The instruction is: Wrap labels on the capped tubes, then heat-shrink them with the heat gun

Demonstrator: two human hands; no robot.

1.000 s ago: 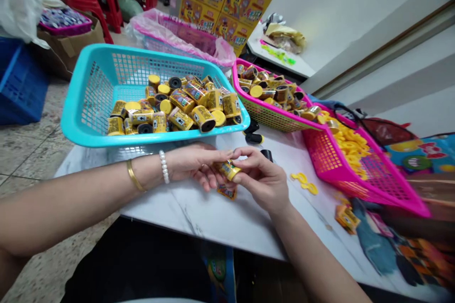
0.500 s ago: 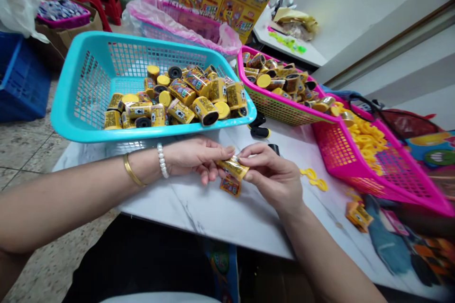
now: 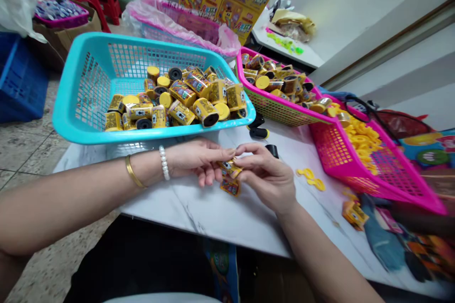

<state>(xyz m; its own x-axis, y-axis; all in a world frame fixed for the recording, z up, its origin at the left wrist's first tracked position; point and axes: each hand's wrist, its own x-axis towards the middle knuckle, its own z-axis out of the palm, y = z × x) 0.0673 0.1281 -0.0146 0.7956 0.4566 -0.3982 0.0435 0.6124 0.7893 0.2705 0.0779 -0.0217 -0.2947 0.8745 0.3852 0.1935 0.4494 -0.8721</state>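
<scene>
Between my two hands is a small printed yellow label wrap (image 3: 230,168), partly covered by the fingers. My left hand (image 3: 202,158), with a pearl bracelet and a gold bangle on its arm, pinches its left end. The thumb and fingers of my right hand (image 3: 268,175) grip its right end. Just beneath, another printed label (image 3: 230,187) rests on the white marbled table (image 3: 199,213). Beyond my hands, a turquoise basket (image 3: 149,137) holds many yellow-labelled little canisters (image 3: 181,112). Near my right hand a black cylinder (image 3: 272,150) stands on the table.
Behind to the right, a pink basket (image 3: 284,114) holds more canisters. Another pink basket (image 3: 329,151) contains yellow plastic rings (image 3: 359,137). Loose yellow rings (image 3: 312,179), black cylinders (image 3: 259,132) and a bundle of labels (image 3: 354,214) lie on the table. Yellow cartons (image 3: 227,0) are stacked behind.
The wrap in my hands has turned, so a different part of its print shows. My right hand has shifted slightly left, and its fingers cover more of the wrap.
</scene>
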